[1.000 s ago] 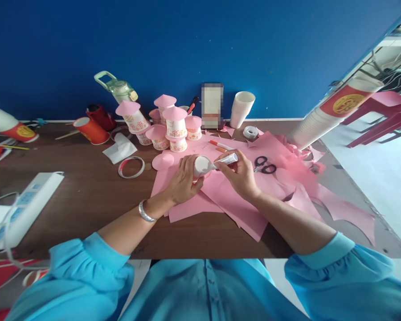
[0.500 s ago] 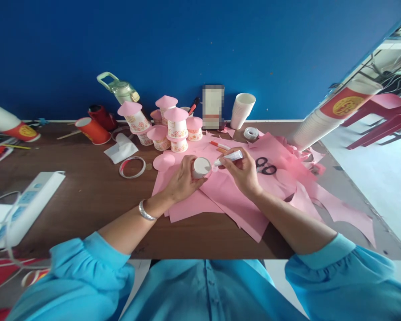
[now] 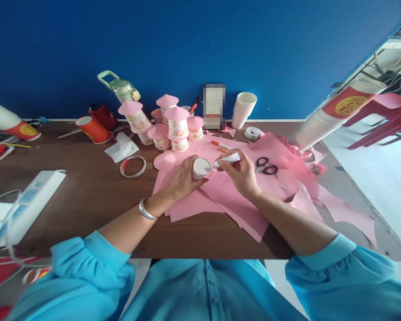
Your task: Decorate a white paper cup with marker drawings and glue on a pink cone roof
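Observation:
My left hand (image 3: 186, 180) is wrapped round a small white paper cup (image 3: 201, 168), its flat round end facing up. Pinched in the fingers of my right hand (image 3: 242, 174) is a white tube (image 3: 229, 160), with its tip close to the cup's right side. Whether tip and cup touch, I cannot tell. Sheets of pink paper (image 3: 227, 200) lie under both hands. A flat pink cone (image 3: 164, 161) rests left of the cup. Behind it stand several decorated cups with pink cone tops (image 3: 177, 114).
Black-handled scissors (image 3: 266, 166) lie right of my right hand. A tape roll (image 3: 132, 166), a red cup (image 3: 92, 129) and a power strip (image 3: 36, 205) are on the left. Stacked white cups (image 3: 243, 109) stand by the blue wall; a longer stack (image 3: 316, 125) leans at right.
My right hand and the tube have shifted very slightly left. My left hand holds the cup in nearly the same place.

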`<state>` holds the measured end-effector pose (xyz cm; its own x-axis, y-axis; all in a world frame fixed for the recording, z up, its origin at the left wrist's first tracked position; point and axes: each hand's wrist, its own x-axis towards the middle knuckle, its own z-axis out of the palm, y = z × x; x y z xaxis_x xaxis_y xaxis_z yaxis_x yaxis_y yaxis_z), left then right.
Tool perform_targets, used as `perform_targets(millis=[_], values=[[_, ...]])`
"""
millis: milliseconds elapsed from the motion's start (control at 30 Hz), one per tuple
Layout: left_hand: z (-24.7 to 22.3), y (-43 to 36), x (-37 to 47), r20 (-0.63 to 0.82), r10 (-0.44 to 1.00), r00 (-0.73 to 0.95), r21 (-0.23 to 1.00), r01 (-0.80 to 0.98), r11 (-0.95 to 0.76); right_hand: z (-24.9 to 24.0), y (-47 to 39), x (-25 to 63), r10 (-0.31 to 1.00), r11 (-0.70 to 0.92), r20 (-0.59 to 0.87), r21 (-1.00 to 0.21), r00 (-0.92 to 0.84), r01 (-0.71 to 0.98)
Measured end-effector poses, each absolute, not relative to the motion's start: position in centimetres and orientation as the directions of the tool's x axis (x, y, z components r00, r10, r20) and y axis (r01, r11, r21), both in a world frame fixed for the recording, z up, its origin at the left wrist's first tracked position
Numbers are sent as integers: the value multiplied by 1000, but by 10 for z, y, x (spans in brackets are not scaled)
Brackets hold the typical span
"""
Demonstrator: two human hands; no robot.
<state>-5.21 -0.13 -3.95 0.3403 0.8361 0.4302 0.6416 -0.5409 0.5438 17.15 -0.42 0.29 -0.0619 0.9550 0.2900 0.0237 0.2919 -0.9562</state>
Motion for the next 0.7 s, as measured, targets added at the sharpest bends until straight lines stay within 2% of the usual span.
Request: perform_targets(millis=[200, 367, 567, 700], values=[[-41, -2, -51, 389, 869, 306, 576, 655, -489, 8, -11, 171, 941, 328, 321, -943, -111, 52], [-41, -1, -52, 455, 823, 341, 528, 640, -558, 4, -4, 172, 961, 270, 263, -959, -88, 85], [-41, -3, -50, 464, 818, 339, 496, 666, -558, 5, -6, 171, 940, 328, 331, -943, -87, -52], [-41, -4, -50, 471, 814, 340, 477, 678, -559, 9, -10, 171, 929, 349, 348, -937, -123, -14]])
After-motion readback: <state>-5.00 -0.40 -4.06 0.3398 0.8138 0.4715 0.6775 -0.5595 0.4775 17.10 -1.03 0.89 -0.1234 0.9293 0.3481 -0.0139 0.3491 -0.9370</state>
